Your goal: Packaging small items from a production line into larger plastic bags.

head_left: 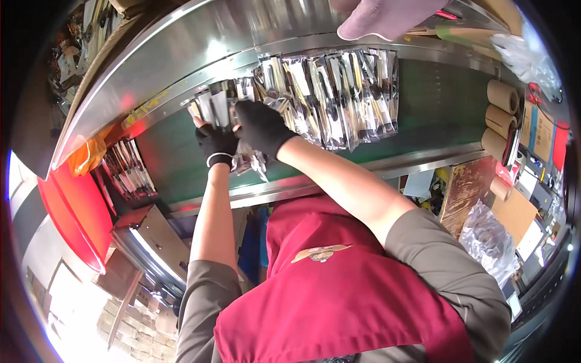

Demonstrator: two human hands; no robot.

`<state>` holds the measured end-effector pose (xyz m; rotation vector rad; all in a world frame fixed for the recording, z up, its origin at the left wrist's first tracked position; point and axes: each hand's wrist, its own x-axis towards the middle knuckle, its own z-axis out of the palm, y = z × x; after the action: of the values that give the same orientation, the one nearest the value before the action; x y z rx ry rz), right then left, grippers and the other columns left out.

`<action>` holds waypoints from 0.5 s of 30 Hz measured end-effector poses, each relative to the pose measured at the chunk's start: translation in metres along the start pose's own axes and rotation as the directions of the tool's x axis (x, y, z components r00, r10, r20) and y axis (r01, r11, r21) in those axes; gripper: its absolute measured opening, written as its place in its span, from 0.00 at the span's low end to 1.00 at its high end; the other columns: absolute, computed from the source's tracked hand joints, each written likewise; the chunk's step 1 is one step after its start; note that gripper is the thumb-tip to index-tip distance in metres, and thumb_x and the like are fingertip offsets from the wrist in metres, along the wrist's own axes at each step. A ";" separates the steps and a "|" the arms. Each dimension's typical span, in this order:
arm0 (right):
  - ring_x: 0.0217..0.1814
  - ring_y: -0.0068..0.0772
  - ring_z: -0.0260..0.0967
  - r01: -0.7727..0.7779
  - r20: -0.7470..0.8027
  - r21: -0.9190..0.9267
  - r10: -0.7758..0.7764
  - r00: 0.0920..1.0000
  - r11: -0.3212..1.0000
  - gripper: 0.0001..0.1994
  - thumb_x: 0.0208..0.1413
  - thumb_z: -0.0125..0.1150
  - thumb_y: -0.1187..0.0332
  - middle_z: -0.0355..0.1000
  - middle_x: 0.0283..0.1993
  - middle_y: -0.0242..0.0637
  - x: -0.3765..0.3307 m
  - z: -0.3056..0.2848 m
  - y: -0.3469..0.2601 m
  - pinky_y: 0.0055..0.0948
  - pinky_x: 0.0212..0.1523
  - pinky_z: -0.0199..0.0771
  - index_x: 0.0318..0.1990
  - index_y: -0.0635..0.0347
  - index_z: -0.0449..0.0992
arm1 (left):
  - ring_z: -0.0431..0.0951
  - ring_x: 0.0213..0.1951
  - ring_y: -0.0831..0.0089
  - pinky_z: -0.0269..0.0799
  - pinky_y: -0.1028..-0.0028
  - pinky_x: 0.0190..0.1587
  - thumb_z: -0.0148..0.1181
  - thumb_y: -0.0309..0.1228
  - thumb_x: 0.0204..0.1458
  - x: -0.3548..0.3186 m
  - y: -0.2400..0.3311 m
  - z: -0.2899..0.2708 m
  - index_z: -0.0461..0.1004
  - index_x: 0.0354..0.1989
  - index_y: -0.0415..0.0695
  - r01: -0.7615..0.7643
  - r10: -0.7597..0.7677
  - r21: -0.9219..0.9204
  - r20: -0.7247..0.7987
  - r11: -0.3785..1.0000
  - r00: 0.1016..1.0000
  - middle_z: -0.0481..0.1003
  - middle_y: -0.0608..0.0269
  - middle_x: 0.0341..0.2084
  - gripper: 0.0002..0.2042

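Note:
Both of my hands wear black gloves with some bare fingertips and work close together over the green belt (436,103). My left hand (216,143) is closed on a clear plastic packet (213,107) that holds slim, pale and dark long pieces. Just right of it, my right hand (264,126) is curled with thumb and fingers together at the packets' edge; what it pinches is mostly hidden. Crumpled clear film (251,162) hangs below the hands. Beside my right hand lies a row of similar clear packets (339,100), overlapping side by side.
Across the belt is a co-worker's pink-gloved hand (375,19). A metal rail (423,158) edges my side. More packets (129,170) lie at the belt's left end, near a red curved panel (75,209). Cardboard rolls (501,118) and a clear plastic bag (489,239) are at right.

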<state>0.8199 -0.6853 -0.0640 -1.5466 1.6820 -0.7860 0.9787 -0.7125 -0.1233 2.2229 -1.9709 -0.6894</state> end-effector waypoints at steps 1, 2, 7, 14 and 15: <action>0.39 0.47 0.70 0.055 0.064 0.014 -0.055 0.996 0.998 0.14 0.43 0.61 0.64 0.71 0.33 0.46 0.004 0.011 -0.001 0.42 0.41 0.71 0.35 0.62 0.70 | 0.63 0.52 0.44 0.59 0.59 0.56 0.73 0.40 0.30 0.000 -0.013 -0.002 0.33 0.65 0.39 0.032 -0.033 0.057 0.014 0.998 0.999 0.58 0.39 0.52 0.58; 0.40 0.48 0.70 0.067 0.183 0.023 -0.070 0.981 0.997 0.15 0.43 0.61 0.65 0.71 0.35 0.46 0.003 0.010 -0.003 0.42 0.42 0.70 0.38 0.62 0.70 | 0.63 0.52 0.46 0.59 0.61 0.56 0.71 0.36 0.31 0.000 -0.009 -0.011 0.34 0.65 0.39 0.086 -0.086 -0.001 0.026 0.996 0.996 0.58 0.38 0.52 0.55; 0.44 0.39 0.72 -0.125 0.173 0.334 0.069 0.982 0.934 0.18 0.51 0.57 0.70 0.71 0.45 0.43 -0.034 -0.023 0.035 0.34 0.46 0.70 0.51 0.56 0.67 | 0.70 0.49 0.54 0.65 0.65 0.50 0.62 0.30 0.39 0.021 -0.046 -0.040 0.47 0.61 0.35 0.208 -0.167 -0.246 0.179 0.947 0.970 0.68 0.43 0.48 0.40; 0.47 0.28 0.65 -0.418 -0.331 0.196 0.461 0.823 0.887 0.16 0.53 0.53 0.64 0.69 0.46 0.37 -0.092 -0.202 0.179 0.27 0.49 0.64 0.47 0.62 0.68 | 0.72 0.46 0.51 0.66 0.62 0.48 0.62 0.32 0.38 0.030 -0.085 -0.042 0.53 0.59 0.35 0.268 -0.199 -0.327 0.229 0.906 0.953 0.71 0.43 0.44 0.37; 0.47 0.28 0.65 -0.421 -0.345 0.184 0.460 0.818 0.888 0.16 0.53 0.53 0.64 0.69 0.46 0.37 -0.099 -0.219 0.189 0.27 0.49 0.64 0.47 0.62 0.68 | 0.72 0.46 0.50 0.66 0.61 0.48 0.63 0.32 0.37 0.026 -0.073 -0.043 0.53 0.59 0.35 0.257 -0.217 -0.195 0.205 0.946 0.954 0.71 0.43 0.44 0.38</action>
<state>0.5355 -0.5746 -0.0863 -0.9046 2.1420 -0.9382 1.0647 -0.7358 -0.1178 2.3525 -1.6100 -1.1182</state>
